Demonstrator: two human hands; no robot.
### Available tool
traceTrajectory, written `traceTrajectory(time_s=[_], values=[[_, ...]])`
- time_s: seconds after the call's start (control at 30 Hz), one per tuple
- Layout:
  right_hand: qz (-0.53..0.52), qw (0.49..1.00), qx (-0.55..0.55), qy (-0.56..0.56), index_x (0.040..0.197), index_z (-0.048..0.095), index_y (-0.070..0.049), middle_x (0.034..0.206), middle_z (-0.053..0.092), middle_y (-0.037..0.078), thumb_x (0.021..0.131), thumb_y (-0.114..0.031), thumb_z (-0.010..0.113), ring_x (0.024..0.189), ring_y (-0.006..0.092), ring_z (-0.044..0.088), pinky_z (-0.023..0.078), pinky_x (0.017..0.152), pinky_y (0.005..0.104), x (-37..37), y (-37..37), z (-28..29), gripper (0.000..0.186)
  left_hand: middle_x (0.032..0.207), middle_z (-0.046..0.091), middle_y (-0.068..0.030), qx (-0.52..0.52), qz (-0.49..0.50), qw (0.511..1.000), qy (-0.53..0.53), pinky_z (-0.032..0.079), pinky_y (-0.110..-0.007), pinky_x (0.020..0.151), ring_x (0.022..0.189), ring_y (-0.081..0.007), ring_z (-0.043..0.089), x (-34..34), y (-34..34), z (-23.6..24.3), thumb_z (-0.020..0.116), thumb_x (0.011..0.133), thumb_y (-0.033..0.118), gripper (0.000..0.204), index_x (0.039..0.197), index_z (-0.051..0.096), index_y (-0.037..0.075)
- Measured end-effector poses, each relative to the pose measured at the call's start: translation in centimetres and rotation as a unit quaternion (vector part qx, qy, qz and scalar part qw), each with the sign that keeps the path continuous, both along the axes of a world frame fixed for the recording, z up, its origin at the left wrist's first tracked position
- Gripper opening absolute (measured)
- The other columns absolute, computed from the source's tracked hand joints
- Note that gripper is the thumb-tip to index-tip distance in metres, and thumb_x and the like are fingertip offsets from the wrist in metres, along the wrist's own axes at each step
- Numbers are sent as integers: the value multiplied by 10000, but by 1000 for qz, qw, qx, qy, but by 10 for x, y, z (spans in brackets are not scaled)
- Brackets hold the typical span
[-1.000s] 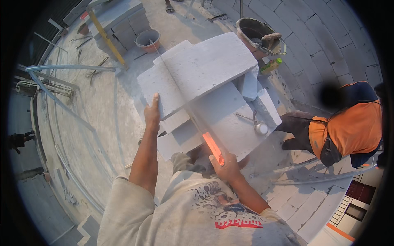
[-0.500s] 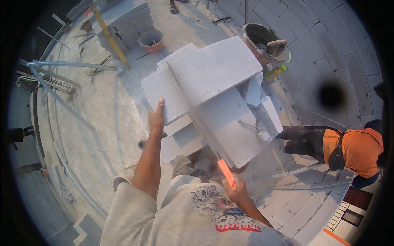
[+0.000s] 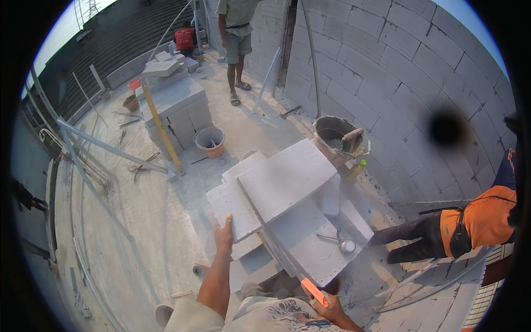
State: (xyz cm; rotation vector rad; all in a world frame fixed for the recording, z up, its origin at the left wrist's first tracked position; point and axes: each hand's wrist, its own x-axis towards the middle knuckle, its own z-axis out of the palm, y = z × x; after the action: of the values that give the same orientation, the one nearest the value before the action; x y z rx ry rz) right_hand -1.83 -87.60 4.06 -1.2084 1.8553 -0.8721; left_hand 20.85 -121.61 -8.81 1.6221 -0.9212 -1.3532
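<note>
A grey bucket by the wall holds mortar and a trowel; an orange bucket stands on the floor. The left hand presses flat, fingers together, on the white block atop the stack. The saw lies across it, its long axis running from the orange handle, pinched in the right hand, toward upper left.

Pale grey block (orange-handled saw)

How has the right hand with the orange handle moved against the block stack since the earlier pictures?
Yes: the right hand has drawn back from the block stack toward the body, holding the orange handle.
</note>
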Motion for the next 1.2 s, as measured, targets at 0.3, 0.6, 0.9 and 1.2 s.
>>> traceTrajectory(time_s=[0.3,0.6,0.9,1.2], values=[[-159,980,-115,40,699,563,8,552,496,48,782,-80,695,455,138,463,366,451,329,-75,71,93,179,1245,602,-174,20,37,998,53,475,-362,953,1133,-266,592,-2,2,0,661,907,509,775,1386,453,-64],[-301,929,-171,134,709,523,-5,548,489,87,813,-104,730,446,193,461,372,454,339,-121,83,45,252,1043,665,-173,19,28,998,-57,536,-354,791,923,-264,667,16,-17,-32,685,827,640,822,1165,598,-105],[-194,938,-196,211,754,592,-6,630,576,140,810,-146,752,525,348,580,451,497,402,-199,10,9,220,1091,660,-33,108,14,989,96,497,-407,684,922,-211,640,-4,11,29,656,807,690,712,1295,555,182],[-77,911,-247,322,834,615,-37,754,650,137,817,-322,779,657,312,650,510,594,409,-260,-140,-5,329,1001,693,-119,67,80,990,94,563,-347,546,789,-214,708,4,78,54,736,826,527,683,1199,583,-24]])
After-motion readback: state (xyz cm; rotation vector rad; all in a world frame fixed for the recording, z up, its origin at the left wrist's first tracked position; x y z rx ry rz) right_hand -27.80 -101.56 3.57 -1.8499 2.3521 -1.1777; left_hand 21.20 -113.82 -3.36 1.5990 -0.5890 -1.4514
